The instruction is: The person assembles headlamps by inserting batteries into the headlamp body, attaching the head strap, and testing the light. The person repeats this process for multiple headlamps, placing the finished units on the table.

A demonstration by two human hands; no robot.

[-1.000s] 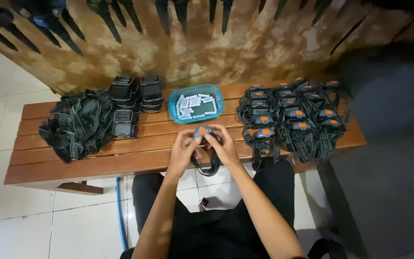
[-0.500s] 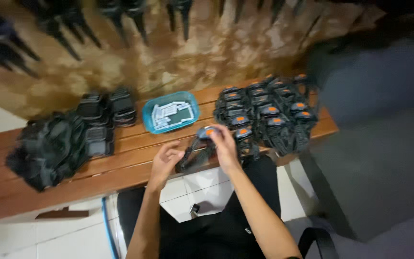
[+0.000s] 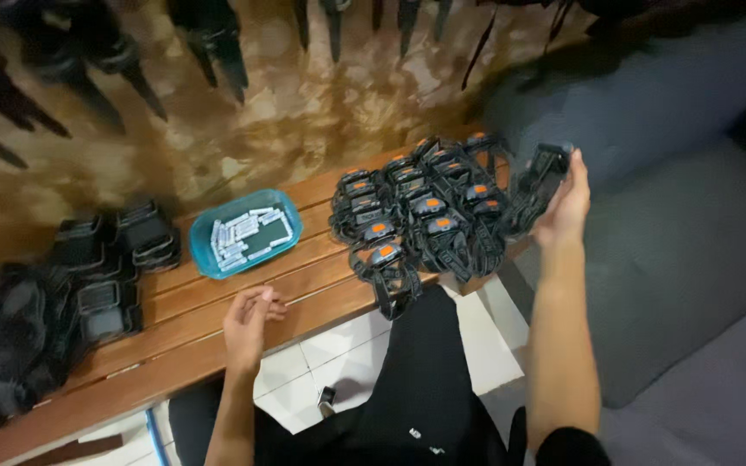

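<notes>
- Head view, looking down at a wooden slatted bench (image 3: 174, 332) with a person sitting at its near edge, both bare arms reaching forward.
- Right hand (image 3: 565, 200) is stretched out to the far right, past the bench end, with its fingers closed around a black headlamp (image 3: 546, 173) whose strap hangs down from it.
- That headlamp sits just beside the right edge of a cluster of headlamps (image 3: 420, 216), black with orange buttons, laid in rows on the right part of the bench.
- Right arm is almost straight, forearm running up from the near edge, wrist bent slightly inward toward the cluster.
- Left hand (image 3: 250, 321) rests near the bench's front edge, loosely curled, palm down, holding nothing.
- To place this lamp well, a judgement: lower it next to the outermost row, face up like the rest, and keep the strap from snagging neighbours.
- Blue tray (image 3: 203, 237) of small pale cylinders, likely batteries, stands mid-bench.
- Stacked black cases (image 3: 114, 259) and a heap of black straps (image 3: 2, 345) lie at the left.
- Grey sofa (image 3: 692, 242) fills the right side.
</notes>
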